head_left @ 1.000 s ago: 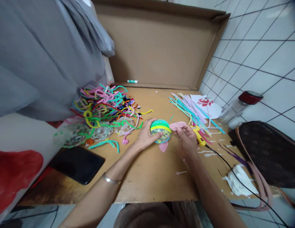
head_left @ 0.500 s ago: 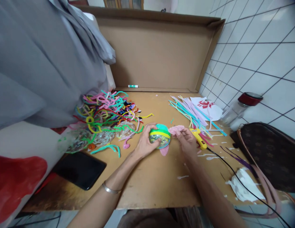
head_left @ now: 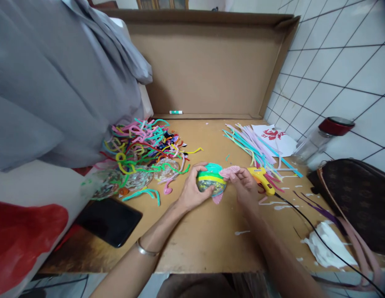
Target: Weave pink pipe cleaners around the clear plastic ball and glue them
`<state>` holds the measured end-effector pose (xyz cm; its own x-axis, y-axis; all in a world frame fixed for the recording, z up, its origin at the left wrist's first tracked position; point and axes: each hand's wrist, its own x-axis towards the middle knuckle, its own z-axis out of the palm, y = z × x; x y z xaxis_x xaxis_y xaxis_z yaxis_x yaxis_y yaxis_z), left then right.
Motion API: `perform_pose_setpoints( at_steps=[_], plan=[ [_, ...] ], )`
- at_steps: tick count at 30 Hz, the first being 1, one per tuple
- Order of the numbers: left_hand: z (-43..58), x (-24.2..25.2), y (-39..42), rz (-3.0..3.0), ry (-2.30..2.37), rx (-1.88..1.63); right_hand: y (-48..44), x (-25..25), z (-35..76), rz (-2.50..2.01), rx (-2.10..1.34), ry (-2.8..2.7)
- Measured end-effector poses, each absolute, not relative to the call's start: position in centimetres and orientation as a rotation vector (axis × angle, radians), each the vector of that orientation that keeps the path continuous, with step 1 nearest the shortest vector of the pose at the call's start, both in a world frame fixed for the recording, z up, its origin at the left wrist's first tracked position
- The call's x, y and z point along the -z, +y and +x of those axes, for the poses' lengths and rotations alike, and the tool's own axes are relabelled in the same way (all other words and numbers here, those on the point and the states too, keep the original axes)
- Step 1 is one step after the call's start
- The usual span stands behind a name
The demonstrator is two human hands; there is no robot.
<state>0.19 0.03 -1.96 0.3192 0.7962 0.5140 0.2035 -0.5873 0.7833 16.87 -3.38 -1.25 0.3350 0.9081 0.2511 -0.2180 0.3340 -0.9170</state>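
My left hand (head_left: 195, 186) is closed round a rounded ball-like craft piece (head_left: 211, 179), banded in teal, green and yellow with a clear, speckled lower part. A pink leaf-shaped piece (head_left: 217, 199) sticks out from its lower edge. Between the thumb and fingers of my right hand (head_left: 244, 184) is another pink ribbed leaf-shaped piece (head_left: 229, 171). Its tip meets or overlaps the ball's right side; I cannot tell whether it is fixed there. Just right of that hand lies a yellow glue gun (head_left: 263, 180) with a black cord.
Left on the table (head_left: 208, 248) are a heap of coloured pipe cleaners (head_left: 145, 140), clear ball shapes (head_left: 138, 179) and a black phone (head_left: 110, 221). Straight pipe cleaners (head_left: 257, 142), a glass jar (head_left: 323, 138), a brown bag (head_left: 357, 203) and crumpled tissue (head_left: 329, 244) are at right.
The ball has turned a little in my left hand, and its thumb has slid lower. The pink piece in my right hand has come closer, against the ball's side. The view has shifted slightly.
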Motion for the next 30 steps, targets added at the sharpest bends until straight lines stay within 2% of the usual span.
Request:
perform_pose_setpoints(
  at_steps=[21, 30],
  plan=[
    [-0.3, 1.5, -0.4, 2.262, 0.871, -1.158, -2.5, 1.2, 16.8, -0.954, -0.885, -0.968],
    [-0.2, 2.1, 0.4, 2.189, 0.829, -1.24, -1.3, 1.4, 17.4, -0.999, -0.985, -1.035]
  ],
)
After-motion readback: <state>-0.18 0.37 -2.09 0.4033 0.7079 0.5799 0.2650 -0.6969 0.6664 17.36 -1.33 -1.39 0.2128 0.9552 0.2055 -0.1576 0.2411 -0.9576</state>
